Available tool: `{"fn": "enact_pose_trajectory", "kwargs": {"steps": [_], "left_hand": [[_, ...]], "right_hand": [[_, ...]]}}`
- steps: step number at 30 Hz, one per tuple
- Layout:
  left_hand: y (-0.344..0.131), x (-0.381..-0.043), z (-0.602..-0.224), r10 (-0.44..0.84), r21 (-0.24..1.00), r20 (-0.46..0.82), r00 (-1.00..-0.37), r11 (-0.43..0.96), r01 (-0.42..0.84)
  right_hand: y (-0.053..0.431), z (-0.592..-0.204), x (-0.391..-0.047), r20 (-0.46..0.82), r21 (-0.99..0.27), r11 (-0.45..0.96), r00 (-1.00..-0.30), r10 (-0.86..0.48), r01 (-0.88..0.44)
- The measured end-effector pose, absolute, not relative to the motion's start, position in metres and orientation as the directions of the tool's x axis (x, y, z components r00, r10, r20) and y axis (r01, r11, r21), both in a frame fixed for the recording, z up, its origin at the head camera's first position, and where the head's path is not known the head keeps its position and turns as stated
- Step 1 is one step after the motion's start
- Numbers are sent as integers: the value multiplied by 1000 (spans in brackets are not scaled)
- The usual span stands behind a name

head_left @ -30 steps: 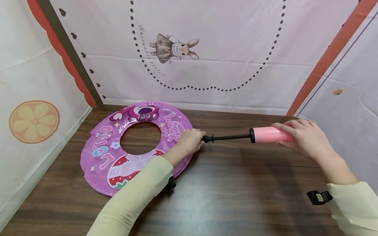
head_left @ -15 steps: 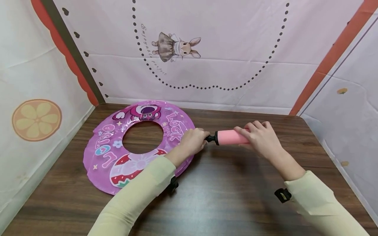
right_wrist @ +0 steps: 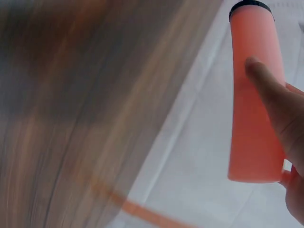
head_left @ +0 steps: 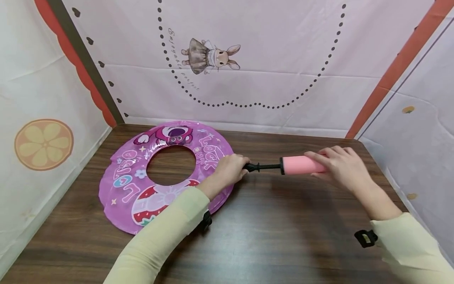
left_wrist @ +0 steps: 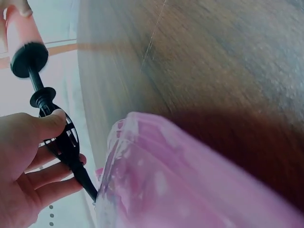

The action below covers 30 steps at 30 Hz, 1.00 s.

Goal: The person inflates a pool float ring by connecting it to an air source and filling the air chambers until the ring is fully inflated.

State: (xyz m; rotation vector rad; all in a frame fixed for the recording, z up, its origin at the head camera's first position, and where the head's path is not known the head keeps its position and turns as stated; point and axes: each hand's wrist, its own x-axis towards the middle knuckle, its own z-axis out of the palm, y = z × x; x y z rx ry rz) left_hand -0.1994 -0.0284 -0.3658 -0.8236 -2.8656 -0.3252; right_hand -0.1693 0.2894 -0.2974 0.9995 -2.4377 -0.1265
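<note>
Head view: on the left of the wooden table (head_left: 276, 240) lies a purple swim ring (head_left: 112, 193), its near edge partly hidden by the left sleeve (head_left: 163, 232). At its right side the left hand (head_left: 229, 170) curls thumb and fingers round the black handle (head_left: 252, 167); farther right, the right hand (head_left: 345, 169) wraps the pink pump barrel (head_left: 299, 165), some fingers hidden behind. Whether the black tip (left_wrist: 86, 184) enters the ring cannot be made out.

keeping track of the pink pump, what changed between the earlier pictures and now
Since a second ago, the right grip pushed the pink pump barrel left, then drew it partway back right, so the black rod shows again. Nothing was let go. The left grip and purple ring stayed put.
</note>
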Motion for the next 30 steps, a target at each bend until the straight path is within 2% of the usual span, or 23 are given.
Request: {"fn": "enact_pose_trajectory", "kwargs": {"steps": [3,6,13,15,23,30], "left_hand": [[-30,-200,-367,516,145,190,-835,827,543],[-32,-200,-368,521,115,184,-833,830,545],[-29,-199,-366,550,135,202,-810,804,579],[-27,-199,-365,557,137,208,-804,797,588],[-25,-197,-366,542,120,223,-810,810,575],[-27,-198,-366,520,184,223,-824,808,560]], "right_hand": [[312,-288,-164,362,226,777,-690,-627,-587],[323,-286,-161,335,199,802,-730,-596,-563],[282,-300,-168,403,254,720,-606,-686,-646],[266,-302,-170,406,273,710,-592,-697,-649],[231,-314,-176,408,315,703,-578,-707,-638],[245,-311,-176,406,288,706,-585,-702,-647]]}}
